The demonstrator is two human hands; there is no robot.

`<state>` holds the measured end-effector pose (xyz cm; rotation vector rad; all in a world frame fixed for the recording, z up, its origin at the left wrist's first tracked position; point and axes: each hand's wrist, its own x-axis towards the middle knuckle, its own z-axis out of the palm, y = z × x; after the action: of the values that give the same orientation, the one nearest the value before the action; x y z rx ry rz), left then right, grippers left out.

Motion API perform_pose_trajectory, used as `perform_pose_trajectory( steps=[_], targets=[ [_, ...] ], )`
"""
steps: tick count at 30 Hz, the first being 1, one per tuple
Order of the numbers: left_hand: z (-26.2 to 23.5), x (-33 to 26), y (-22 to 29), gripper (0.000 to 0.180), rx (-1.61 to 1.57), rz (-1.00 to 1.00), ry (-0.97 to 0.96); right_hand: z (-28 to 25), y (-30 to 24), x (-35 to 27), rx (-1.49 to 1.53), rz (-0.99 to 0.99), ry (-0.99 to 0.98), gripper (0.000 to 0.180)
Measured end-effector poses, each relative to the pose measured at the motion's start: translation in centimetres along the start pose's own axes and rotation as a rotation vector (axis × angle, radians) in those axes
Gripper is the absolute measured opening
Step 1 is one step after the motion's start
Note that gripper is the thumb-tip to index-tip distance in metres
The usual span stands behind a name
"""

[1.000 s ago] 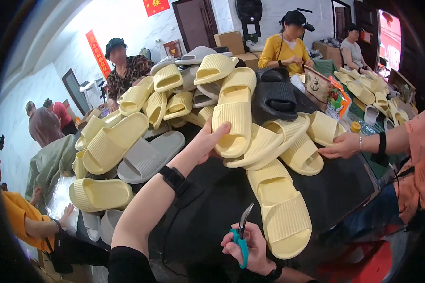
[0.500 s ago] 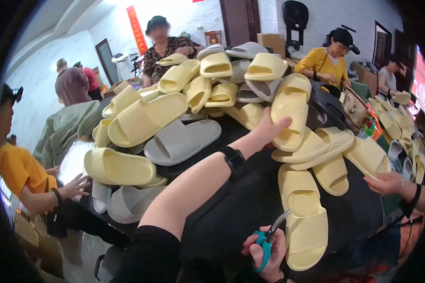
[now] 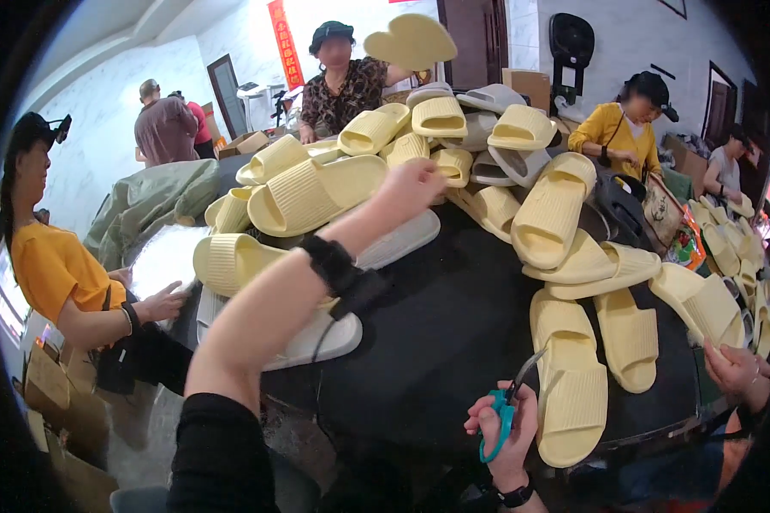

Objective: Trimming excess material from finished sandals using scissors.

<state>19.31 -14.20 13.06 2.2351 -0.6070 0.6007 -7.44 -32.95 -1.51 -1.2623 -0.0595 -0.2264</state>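
Across the dark round surface (image 3: 453, 342), the left hand (image 3: 411, 190) is now stretched further into the heap than it was half a second ago, when it lay against a hanging yellow slipper on the right of the pile. That slipper (image 3: 549, 209) has been left where it hangs, and the fingers are now curled loosely over the near edge of a flat-lying yellow slipper (image 3: 316, 192) at the middle of the heap, just above a grey slipper (image 3: 398, 244). Whether the slipper is pinched or only touched cannot be told, since the fingertips are hidden. A black band (image 3: 329, 263) is worn on the left wrist. The right hand (image 3: 505, 427) has been kept low at the near rim, closed around the teal handles of a pair of scissors (image 3: 506, 406), blades slightly parted and pointing up toward another yellow slipper (image 3: 573, 389). Judging from this, a different slipper is being picked for handling while the scissors are held ready. Another person's hand (image 3: 731, 368) rests at the right rim.
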Motion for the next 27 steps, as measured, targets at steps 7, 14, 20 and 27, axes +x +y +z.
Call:
perform_pose_trajectory(
  steps=[7,14,20,27],
  targets=[
    [-15.1,-2.3,-10.3,0.025,0.720,-0.041,0.276,0.6,-0.8,0.4,0.027,0.083,-0.037,0.036],
    [-18.8,-4.5,-12.3,0.046,0.542,-0.439,0.071,0.3,-0.5,0.4,0.012,0.070,-0.019,0.035],
    [-18.1,-5.9,-10.2,0.057,0.631,-0.405,-0.083,0.6,0.0,0.4,-0.037,0.016,-0.021,0.033],
    [-15.3,-4.9,-7.2,0.051,1.015,-0.328,-0.068,0.4,0.0,0.4,-0.022,-0.010,-0.033,0.034]
  ],
)
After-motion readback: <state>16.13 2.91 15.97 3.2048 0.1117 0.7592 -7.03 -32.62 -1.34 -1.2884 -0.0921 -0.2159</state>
